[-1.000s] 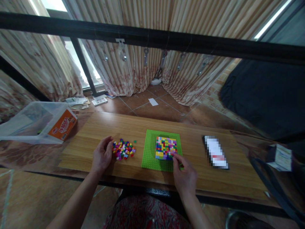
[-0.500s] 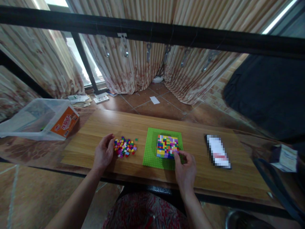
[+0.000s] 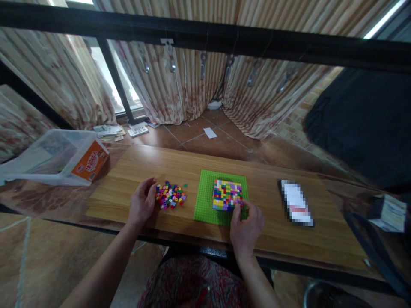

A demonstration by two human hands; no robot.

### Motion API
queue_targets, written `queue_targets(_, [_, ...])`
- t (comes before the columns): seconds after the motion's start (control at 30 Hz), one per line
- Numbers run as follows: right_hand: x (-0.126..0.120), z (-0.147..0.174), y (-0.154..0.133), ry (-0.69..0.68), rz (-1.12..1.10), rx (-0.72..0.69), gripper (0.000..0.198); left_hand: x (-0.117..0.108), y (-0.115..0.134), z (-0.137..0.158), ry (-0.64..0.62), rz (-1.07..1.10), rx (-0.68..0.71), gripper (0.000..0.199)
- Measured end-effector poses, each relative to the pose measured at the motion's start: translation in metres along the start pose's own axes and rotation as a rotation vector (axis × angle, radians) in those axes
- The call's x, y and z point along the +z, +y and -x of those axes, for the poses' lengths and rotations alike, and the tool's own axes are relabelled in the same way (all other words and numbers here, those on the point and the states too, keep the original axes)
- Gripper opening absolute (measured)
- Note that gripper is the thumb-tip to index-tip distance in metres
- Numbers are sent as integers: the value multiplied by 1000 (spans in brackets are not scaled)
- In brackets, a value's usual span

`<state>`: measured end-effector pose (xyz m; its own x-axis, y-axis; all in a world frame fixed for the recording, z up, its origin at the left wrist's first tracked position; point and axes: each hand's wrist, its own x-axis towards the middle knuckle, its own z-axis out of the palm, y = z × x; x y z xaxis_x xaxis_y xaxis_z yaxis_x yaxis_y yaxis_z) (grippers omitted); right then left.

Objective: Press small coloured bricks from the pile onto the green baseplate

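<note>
A square block of small multicoloured building bricks stands on a green studded baseplate. My right hand is at the block's near right corner, thumb and forefinger brought together in a pinch there. Whatever sits between those fingertips is too small to make out. Left of the baseplate lies a loose pile of tiny coloured bricks, and a single green brick rests just apart from it. My left hand lies at the pile's left side, fingers loosely curved and apart from the thumb, with nothing visible in it.
The wooden board carries a phone with a blurred screen on the right. At far left is a clear plastic box with an orange label. A dark metal bar with hooks crosses in front of the curtains.
The view has shifted slightly. My right hand stays at the block's near right corner, its fingers a little differently angled. My left hand keeps its place beside the pile.
</note>
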<state>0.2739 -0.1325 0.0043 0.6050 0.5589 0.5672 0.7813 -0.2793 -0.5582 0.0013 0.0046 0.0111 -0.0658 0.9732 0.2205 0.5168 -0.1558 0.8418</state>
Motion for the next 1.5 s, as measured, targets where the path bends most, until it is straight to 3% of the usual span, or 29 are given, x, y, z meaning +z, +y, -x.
queue_targets(0.23, [2,1,-2,-19,-43,31,27,1,-3,-1,4,-8,30,39])
queue_targets(0.43, [-4,-1,6,-4,-252,253,38,3,-6,-1,21,34,41,37])
queue_targets(0.53, [-12,-3,3,29,-291,291,39,3,-7,0,25,40,45,37])
queue_targets(0.67, [-24,-5,-16,14,-362,174,32,3,-4,1,35,45,43,34])
queue_targets(0.77, [-24,1,-39,-111,-436,-3,23,3,-3,1,40,41,41,32])
queue_targets(0.9, [-7,20,-68,-377,-430,-215,19,4,-5,2,53,39,33,31])
queue_targets(1.0, [13,32,-83,-460,-367,-303,19,4,-5,3,47,55,33,30])
queue_targets(1.2, [42,38,-97,-489,-182,-381,17,4,-4,4,47,58,30,31])
queue_targets(1.5, [53,42,-108,-438,-87,-382,16,2,-4,2,32,46,28,32])
